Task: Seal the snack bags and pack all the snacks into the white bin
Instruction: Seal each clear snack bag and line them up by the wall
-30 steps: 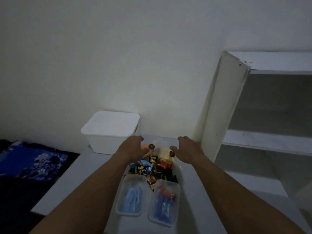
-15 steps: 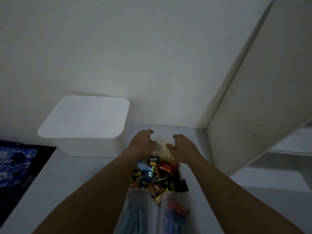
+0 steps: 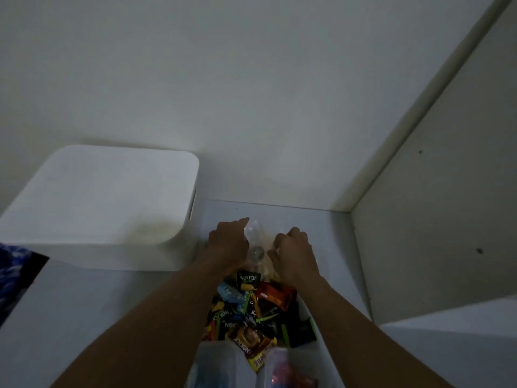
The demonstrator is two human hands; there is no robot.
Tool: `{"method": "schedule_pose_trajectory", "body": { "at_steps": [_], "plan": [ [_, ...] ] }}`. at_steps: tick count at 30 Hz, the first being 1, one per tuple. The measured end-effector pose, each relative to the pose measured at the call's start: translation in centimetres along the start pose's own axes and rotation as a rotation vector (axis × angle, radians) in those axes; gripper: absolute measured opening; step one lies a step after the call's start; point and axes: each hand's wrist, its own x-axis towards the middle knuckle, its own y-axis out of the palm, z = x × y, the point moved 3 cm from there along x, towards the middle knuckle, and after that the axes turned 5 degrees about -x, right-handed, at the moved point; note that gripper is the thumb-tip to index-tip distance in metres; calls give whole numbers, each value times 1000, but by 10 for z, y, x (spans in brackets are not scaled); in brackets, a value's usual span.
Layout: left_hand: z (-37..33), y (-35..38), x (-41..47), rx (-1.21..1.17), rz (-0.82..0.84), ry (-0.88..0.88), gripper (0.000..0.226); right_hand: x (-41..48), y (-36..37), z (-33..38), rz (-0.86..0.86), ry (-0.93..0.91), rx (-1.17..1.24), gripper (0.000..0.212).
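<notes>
A clear snack bag full of colourful wrapped snacks lies on the white table. My left hand and my right hand grip the bag's far open end, one on each side, with fingers closed on the plastic. The white bin stands at the back left with its lid on, apart from the bag. Two clear plastic tubs hold snacks near me: one with blue packets, one with red packets.
A white wall rises behind the table. A white cabinet side panel bounds the table on the right. Blue patterned fabric lies beyond the table's left edge. The room is dim.
The view has tilted down and closer to the table. Both hands have closed tighter on the bag's far end, fingers curling into the plastic.
</notes>
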Motion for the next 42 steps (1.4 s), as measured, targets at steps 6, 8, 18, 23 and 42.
{"method": "schedule_pose_trajectory", "body": {
  "at_steps": [6, 8, 18, 23, 42],
  "plan": [
    [1, -10, 5, -58, -89, 20, 45, 3, -10, 5, -28, 65, 154, 17],
    [-1, -16, 2, -139, -114, 31, 43, 1, -18, 8, -59, 77, 199, 18],
    [-27, -72, -44, -533, -216, 39, 15, -20, -84, 18, -67, 109, 492, 21],
    [-49, -112, -64, -728, -154, 34, 8, -34, -142, 21, -126, 52, 647, 18],
    [-149, -245, -114, -950, -159, 400, 11, -69, -310, 44, -339, -179, 698, 10]
  ]
}}
